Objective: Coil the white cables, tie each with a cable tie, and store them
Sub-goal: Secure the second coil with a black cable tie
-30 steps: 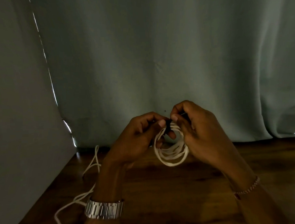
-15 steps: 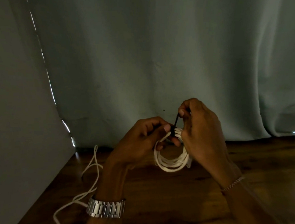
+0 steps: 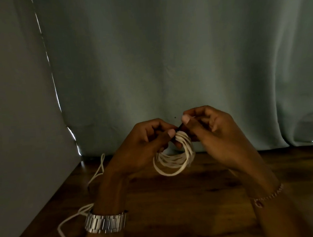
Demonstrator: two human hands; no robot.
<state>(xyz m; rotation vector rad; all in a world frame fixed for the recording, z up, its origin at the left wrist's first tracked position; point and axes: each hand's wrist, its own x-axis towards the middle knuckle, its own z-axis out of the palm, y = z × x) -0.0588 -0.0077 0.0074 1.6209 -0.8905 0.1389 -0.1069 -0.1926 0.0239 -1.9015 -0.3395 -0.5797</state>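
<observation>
The coil (image 3: pixel 173 158) hangs above the surface (image 3: pixel 191 197), its top pinched between both hands. The left hand (image 3: pixel 144 145) grips the strands; the right hand (image 3: pixel 212 133) pinches the black tie (image 3: pixel 179 128), which points up-right from the coil.

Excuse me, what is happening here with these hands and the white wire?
A person is tying up a coiled white cable, held in the air above a wooden table. The left hand grips the top of the coil, and the right hand pinches a black cable tie at the same spot. Whether the tie is closed cannot be seen. Another loose white cable lies on the table at the left, not yet coiled.
</observation>
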